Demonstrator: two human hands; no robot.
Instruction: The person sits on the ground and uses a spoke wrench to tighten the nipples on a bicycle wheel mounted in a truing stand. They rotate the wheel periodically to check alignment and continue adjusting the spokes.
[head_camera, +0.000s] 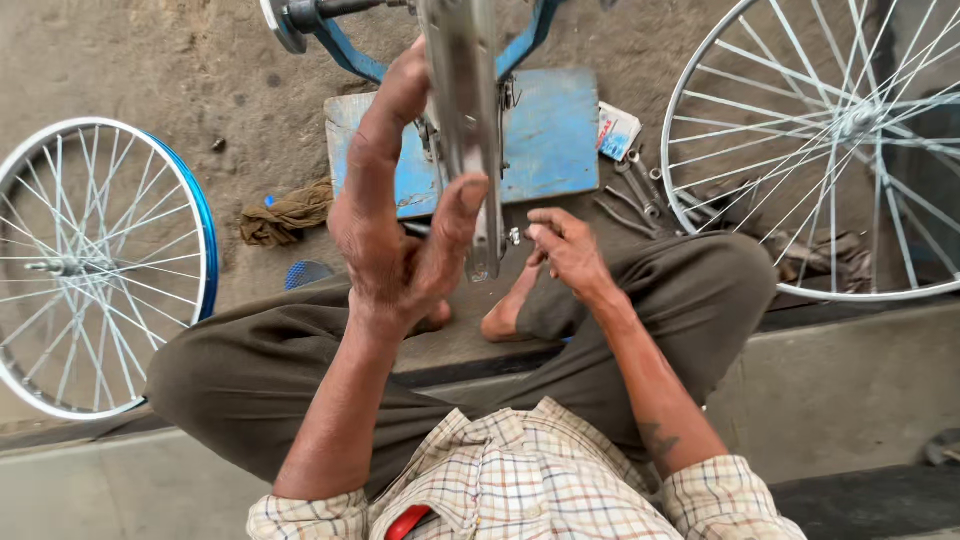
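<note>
Head view. The left hand (395, 235) is at centre frame, raised, with fingers and thumb closed around a silver wheel rim (465, 120) that stands on edge and runs from the top of the frame down to the centre. The right hand (565, 245), just right of centre, has its fingertips pinched together on a small metal fitting (514, 236) at the lower end of the rim. The rim sits in a blue stand (350, 55) on a blue plate (550, 135) at upper centre. Spanners (635, 190) lie right of the plate. A spoked wheel (95, 265) lies at left, another wheel (830, 140) at upper right. A rag (285, 212) lies left of the plate.
</note>
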